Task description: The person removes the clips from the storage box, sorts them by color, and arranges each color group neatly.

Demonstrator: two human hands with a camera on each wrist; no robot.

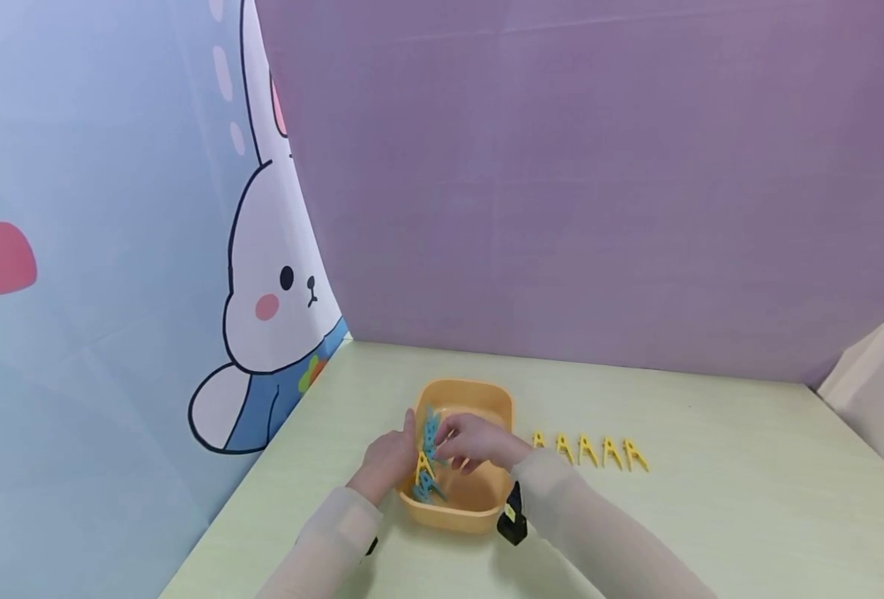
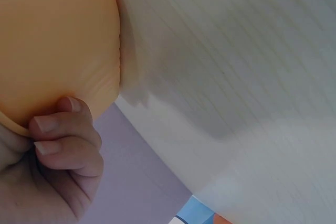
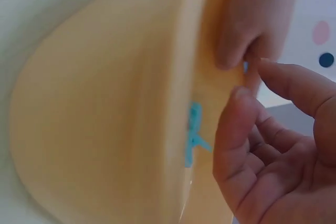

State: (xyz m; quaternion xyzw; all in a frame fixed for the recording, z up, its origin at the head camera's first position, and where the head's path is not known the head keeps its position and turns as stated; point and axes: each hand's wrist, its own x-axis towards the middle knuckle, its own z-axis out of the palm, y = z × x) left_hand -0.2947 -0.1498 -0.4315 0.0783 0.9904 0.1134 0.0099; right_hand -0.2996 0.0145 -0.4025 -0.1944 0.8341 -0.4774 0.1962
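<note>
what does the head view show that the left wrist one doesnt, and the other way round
Only the head view shows the row of yellow clothespins beside the basin, the blue clothespins and one yellow clothespin inside it, the right hand over it, and the printed rabbit's face.

Only the left wrist view shows the left hand's curled fingers against the outside of the basin.

Both share the left hand, the orange plastic basin, the pale tabletop and the purple backdrop.

Orange basin [image 1: 457, 522]; turquoise clips [image 3: 193, 137]; yellow clips [image 1: 584, 448]; pale table [image 1: 749, 482], apparently grained; purple backdrop [image 1: 577, 183]; blue rabbit-print panel [image 1: 112, 166].
</note>
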